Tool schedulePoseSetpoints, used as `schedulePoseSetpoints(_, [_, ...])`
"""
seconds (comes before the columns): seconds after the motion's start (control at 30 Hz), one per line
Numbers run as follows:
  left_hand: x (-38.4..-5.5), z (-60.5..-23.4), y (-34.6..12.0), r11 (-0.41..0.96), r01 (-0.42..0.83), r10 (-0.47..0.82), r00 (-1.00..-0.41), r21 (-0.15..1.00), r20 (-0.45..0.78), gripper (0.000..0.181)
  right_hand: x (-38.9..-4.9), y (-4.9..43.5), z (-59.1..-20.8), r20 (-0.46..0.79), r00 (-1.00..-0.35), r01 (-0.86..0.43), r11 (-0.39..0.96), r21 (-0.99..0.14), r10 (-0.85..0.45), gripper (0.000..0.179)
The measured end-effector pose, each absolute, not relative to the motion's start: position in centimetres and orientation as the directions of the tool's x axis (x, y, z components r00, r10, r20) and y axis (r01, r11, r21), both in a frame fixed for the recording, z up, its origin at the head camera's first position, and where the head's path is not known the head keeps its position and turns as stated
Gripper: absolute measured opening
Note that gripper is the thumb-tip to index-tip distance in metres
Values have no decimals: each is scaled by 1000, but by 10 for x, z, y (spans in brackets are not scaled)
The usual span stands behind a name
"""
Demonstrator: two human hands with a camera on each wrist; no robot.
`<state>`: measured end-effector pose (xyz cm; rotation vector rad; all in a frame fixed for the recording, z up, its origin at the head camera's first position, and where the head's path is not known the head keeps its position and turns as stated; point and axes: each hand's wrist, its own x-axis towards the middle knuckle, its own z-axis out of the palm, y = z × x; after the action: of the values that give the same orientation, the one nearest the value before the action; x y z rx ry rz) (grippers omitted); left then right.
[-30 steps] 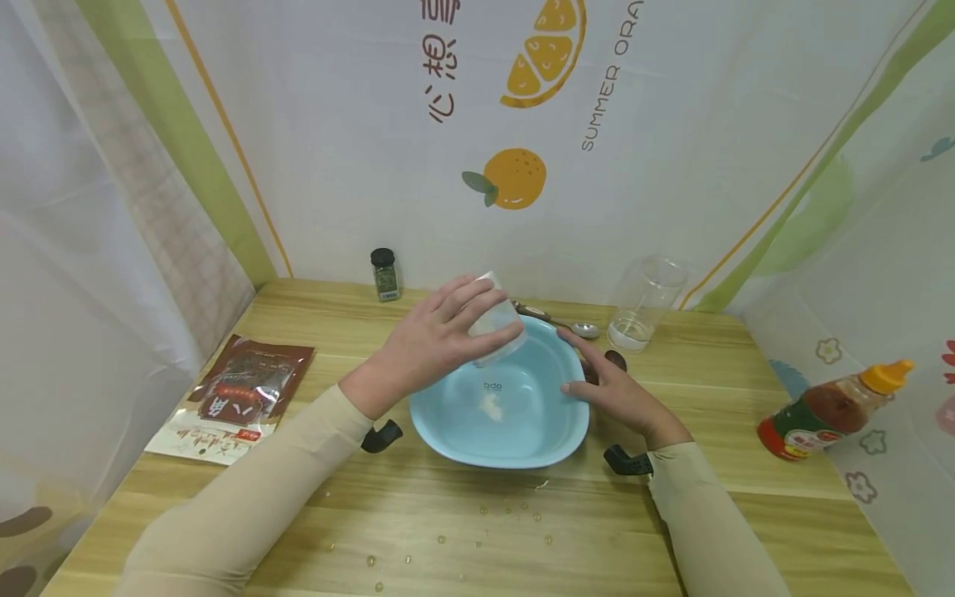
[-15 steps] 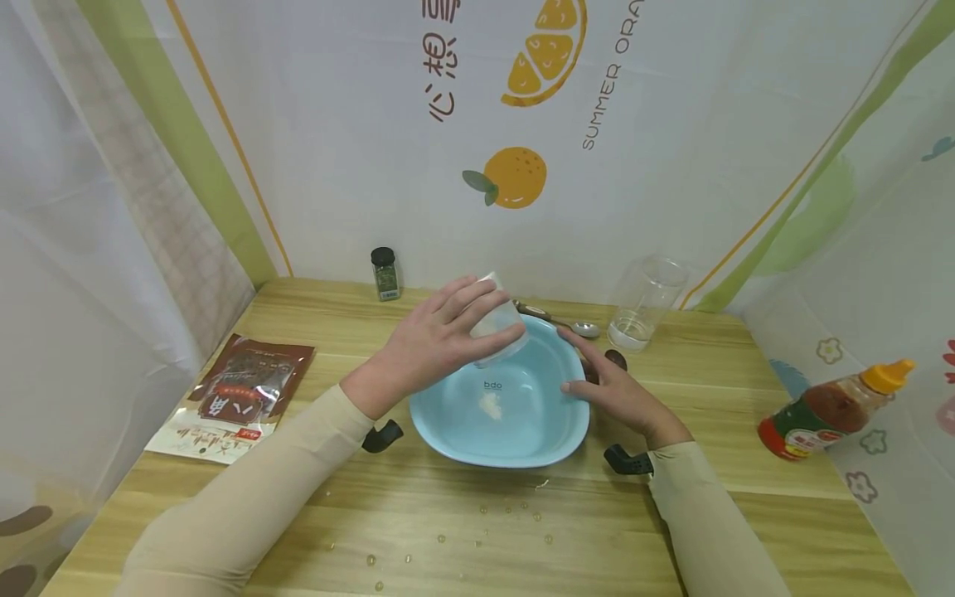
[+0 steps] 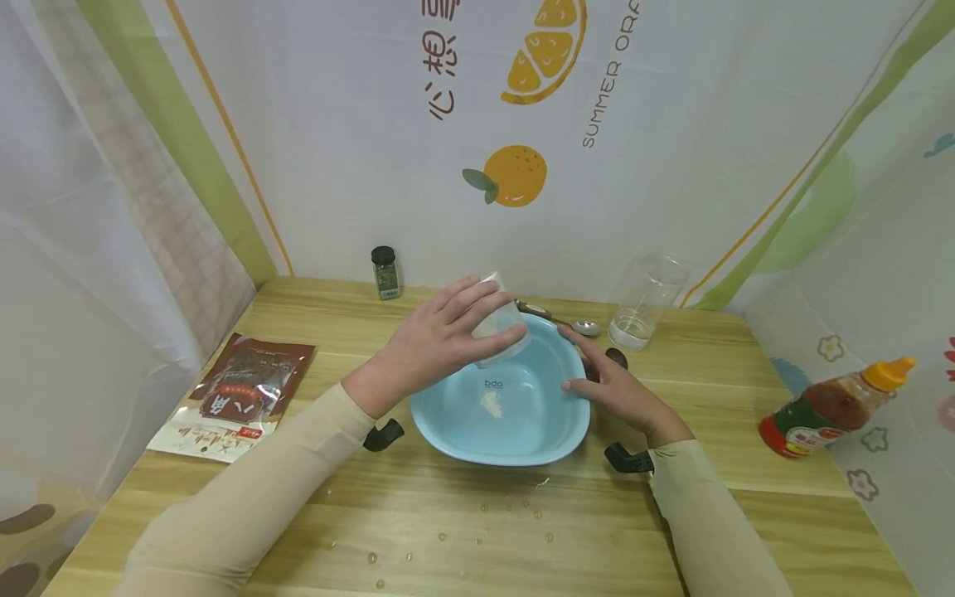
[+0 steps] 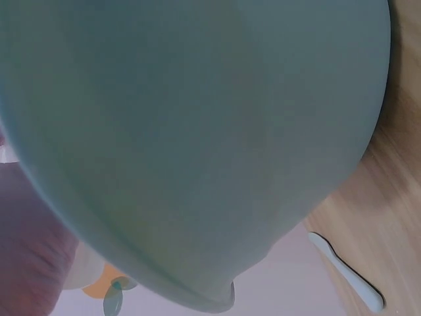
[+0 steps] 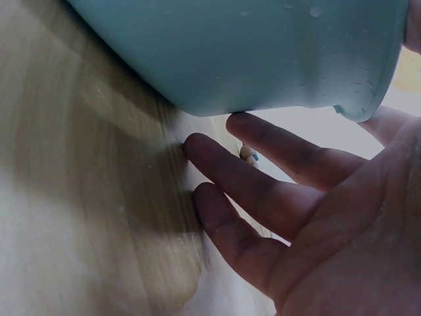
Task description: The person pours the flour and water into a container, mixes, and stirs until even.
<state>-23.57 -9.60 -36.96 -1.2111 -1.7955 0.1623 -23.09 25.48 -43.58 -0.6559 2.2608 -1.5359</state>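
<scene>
My left hand (image 3: 436, 336) grips a translucent plastic cup (image 3: 501, 327), tilted over the back of a light blue basin (image 3: 440, 444). A small clump of white powder (image 3: 490, 405) lies on the basin floor. At the basin's right side, my right hand (image 3: 615, 390) holds the rim, thumb inside and fingers outside. In the right wrist view its other fingers (image 5: 263, 191) spread loosely below the basin wall (image 5: 263, 59). The outer wall (image 4: 197, 131) fills most of the left wrist view, hiding most of the left hand (image 4: 33, 243). The cup's contents cannot be made out.
Behind the basin lie a spoon (image 3: 585, 328) and a glass (image 3: 647, 303) with a little clear liquid. A spice jar (image 3: 385, 274) stands back left, a spice packet (image 3: 242, 394) left, a sauce bottle (image 3: 831, 410) right. Droplets (image 3: 442, 537) dot the tabletop (image 3: 597, 547) in front.
</scene>
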Motion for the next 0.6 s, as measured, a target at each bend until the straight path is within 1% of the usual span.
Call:
schedulePoseSetpoints(0.23, [-236,-369,-95,500,649,788,-67,-573,612,67,-231,255,-436,-15,-844,-187,320,-929,-536,89])
schedulePoseSetpoints(0.6, [-235,-372,-96,495,656,792,-71,-570,606,68,-231,255,-436,-11,-837,-187,304,-934,-547,89])
